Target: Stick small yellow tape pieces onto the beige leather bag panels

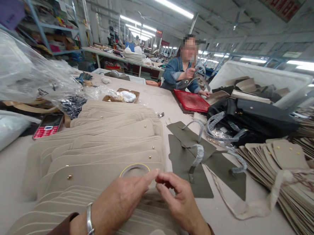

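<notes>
My left hand (122, 197), with a silver bangle at the wrist, is closed around a narrow roll of tape (135, 166) with a yellow edge. Part of the ring is hidden behind the fingers. Close beside it, fingertips almost touching, my right hand (180, 195) has its thumb and fingers curled into a pinch; anything between them is too small to make out. Both hands are above overlapping rows of beige leather-like panels (89, 173) with rounded corners. Several panels carry small gold studs (69, 177).
Dark green panels with plastic-wrapped handles (190, 176) lie to the right, beside a stack of beige panels (279, 153) and a black bag (253, 116). At left are a red-keyed phone (48, 127) and plastic bags (29, 67). A co-worker (179, 71) is across the table near a red pad (191, 100).
</notes>
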Demonstrator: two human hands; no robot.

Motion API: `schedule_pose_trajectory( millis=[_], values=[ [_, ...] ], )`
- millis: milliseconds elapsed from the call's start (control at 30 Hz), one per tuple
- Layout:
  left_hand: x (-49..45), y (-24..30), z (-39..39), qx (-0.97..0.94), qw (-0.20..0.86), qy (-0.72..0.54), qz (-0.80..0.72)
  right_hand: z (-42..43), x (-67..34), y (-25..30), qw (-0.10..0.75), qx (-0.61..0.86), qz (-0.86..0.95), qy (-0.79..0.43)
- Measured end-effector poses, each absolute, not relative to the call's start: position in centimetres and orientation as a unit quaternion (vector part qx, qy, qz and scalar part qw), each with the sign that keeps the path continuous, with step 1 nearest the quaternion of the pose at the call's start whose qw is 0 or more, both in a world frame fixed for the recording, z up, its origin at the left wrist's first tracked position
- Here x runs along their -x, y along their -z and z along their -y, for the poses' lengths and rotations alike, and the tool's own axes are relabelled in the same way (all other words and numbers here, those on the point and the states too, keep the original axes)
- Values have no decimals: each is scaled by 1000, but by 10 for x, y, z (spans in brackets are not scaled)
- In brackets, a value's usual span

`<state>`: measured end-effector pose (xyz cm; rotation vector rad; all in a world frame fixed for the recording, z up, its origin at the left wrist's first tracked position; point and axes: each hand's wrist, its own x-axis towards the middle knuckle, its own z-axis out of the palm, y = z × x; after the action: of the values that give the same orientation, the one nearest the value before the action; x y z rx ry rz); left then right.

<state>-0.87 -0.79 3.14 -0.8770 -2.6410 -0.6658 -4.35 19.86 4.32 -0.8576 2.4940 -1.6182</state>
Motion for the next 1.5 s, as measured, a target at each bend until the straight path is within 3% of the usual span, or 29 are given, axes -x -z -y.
schedule_pose_trajectory(
  millis=[300,600,800,867,1033,1133,1333,1500],
  values=[
    [4,-24,-1,287,155,229,917,-188,43,-30,-44,363,-810,458],
    [1,-28,-4,258,117,232,931,-179,38,-19,-206,381,-820,374],
    [0,-25,-4,249,171,215,929,-177,32,-20,-227,368,-827,360],
    [-1,-26,-5,247,202,212,924,-174,29,-25,-198,330,-835,392],
    [-6,-33,-9,265,254,224,903,-173,33,-33,26,107,-827,551],
    [-10,-33,-12,274,244,223,903,-184,45,-25,94,15,-803,589],
    [-3,-40,-19,187,-19,84,979,-208,53,-8,144,52,-821,549],
    [-2,-53,-25,176,-118,121,970,-207,52,-7,163,42,-808,565]
  ],
)
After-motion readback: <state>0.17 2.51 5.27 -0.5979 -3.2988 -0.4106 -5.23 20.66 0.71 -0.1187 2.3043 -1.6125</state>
